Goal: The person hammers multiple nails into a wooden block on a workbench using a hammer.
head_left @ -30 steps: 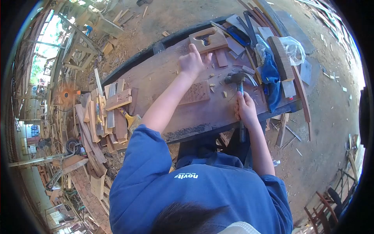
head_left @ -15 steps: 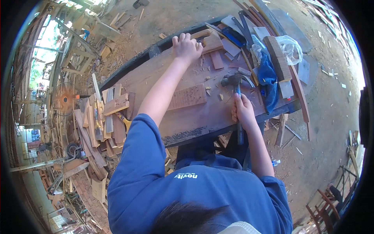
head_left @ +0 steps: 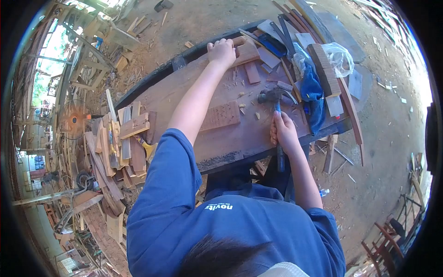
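Note:
My right hand (head_left: 284,131) grips the handle of a claw hammer (head_left: 280,157), its head held over the near right part of the workbench (head_left: 175,104). Across the bench, my left hand (head_left: 222,53) has its fingers curled on a light wooden piece (head_left: 249,51) at the far edge. The hand covers part of that piece, so its full shape is hidden. Between my arms lies a flat board with marks or holes (head_left: 221,115). A small wood block (head_left: 252,73) rests beside the wooden piece, with chips scattered around.
On the bench's right lie a blue cloth (head_left: 314,94), a thick wooden block (head_left: 324,69), a clear plastic bag (head_left: 339,60) and long strips. Offcuts (head_left: 134,125) and a yellow-handled saw (head_left: 146,147) are piled at the left. A bottle (head_left: 324,192) stands or lies on the ground.
The view has shifted slightly. My left hand has moved a little right and down along the wooden piece. My right hand still holds the hammer, with little movement.

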The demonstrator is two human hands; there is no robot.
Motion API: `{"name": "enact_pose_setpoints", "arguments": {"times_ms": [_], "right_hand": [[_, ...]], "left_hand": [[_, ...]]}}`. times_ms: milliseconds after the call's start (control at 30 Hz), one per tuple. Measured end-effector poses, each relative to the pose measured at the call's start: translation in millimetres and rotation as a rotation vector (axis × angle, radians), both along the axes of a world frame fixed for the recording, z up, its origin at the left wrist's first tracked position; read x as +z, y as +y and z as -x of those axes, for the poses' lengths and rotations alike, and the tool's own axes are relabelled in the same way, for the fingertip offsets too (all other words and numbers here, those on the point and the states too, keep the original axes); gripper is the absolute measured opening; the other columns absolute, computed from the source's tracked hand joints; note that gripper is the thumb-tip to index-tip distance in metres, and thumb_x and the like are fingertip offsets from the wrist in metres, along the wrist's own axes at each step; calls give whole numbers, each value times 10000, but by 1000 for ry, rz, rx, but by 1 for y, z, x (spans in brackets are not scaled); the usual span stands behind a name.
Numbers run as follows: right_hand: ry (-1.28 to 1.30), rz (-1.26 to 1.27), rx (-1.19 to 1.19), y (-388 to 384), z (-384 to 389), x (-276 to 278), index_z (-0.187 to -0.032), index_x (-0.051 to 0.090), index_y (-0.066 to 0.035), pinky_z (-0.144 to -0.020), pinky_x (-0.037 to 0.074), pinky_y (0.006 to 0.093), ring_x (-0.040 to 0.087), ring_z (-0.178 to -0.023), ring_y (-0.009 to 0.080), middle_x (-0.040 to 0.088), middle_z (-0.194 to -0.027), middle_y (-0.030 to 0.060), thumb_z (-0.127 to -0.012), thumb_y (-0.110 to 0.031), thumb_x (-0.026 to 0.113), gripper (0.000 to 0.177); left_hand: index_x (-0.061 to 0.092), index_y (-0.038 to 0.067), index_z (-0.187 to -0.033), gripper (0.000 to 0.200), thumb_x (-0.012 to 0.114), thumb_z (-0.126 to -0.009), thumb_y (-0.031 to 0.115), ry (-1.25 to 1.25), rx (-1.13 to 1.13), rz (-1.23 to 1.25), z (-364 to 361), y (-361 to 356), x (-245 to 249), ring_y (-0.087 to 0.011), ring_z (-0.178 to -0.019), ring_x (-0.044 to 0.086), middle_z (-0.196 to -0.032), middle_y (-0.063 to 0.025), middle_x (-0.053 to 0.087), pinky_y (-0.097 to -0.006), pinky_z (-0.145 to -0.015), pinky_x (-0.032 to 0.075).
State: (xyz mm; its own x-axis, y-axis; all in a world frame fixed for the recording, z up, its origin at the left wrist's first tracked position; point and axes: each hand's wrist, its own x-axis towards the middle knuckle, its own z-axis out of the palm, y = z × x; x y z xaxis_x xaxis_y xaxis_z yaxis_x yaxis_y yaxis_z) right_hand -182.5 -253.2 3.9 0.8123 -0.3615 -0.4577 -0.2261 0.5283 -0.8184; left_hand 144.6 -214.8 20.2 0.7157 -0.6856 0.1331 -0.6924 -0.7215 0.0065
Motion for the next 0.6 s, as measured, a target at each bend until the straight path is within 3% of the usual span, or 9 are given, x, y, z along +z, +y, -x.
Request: {"name": "enact_pose_setpoints", "arguments": {"times_ms": [267, 367, 467, 533, 567, 600], "right_hand": [[13, -2, -4, 1, 0, 2, -898, 432, -96, -375, 356, 241, 391, -437, 75, 396, -610, -25, -1034, -362, 447, 299], [8, 1, -5, 1, 0, 1, -894, 429, -96, -375, 354, 242, 387, -437, 76, 396, -610, -27, -1034, -365, 448, 304], [5, 4, -6, 1, 1, 1, -895, 428, -96, -375, 353, 242, 386, -436, 77, 393, -607, -28, -1033, -366, 449, 304], [-1, 38, 1, 1, 1, -2, -899, 425, -97, -376, 355, 242, 389, -436, 77, 395, -611, -27, -1032, -368, 450, 303], [0, 39, -1, 1, 1, -2, -899, 425, -97, -376, 355, 242, 389, -436, 77, 395, -611, -27, -1032, -368, 450, 303], [8, 24, 0, 0, 1, 0, -902, 424, -96, -376, 356, 242, 390, -436, 77, 396, -612, -26, -1032, -368, 450, 302]], "left_hand": [[624, 124, -1080, 275, 614, -890, 322, 73, 62, -28, -1, -2, 0, -292, -1172, 549, -1183, -101, 606, -498, -983, 402], [571, 73, -1185, 361, 586, -917, 314, 97, 46, -103, 1, -4, 4, -297, -1203, 514, -1223, -130, 571, -480, -1007, 378], [601, 79, -1115, 287, 615, -896, 263, 121, 15, -57, 5, -1, 5, -303, -1207, 509, -1232, -129, 563, -474, -984, 390], [607, 87, -953, 194, 672, -850, 237, 35, -77, 157, 6, 6, 0, -313, -1105, 574, -1118, -122, 625, -493, -904, 435], [607, 87, -953, 194, 672, -850, 237, 35, -79, 157, 5, 8, -2, -313, -1105, 574, -1118, -122, 625, -493, -904, 435], [597, 77, -922, 171, 677, -840, 204, 28, -95, 232, 3, 10, -4, -316, -1028, 603, -1018, -117, 643, -485, -855, 454]]}}
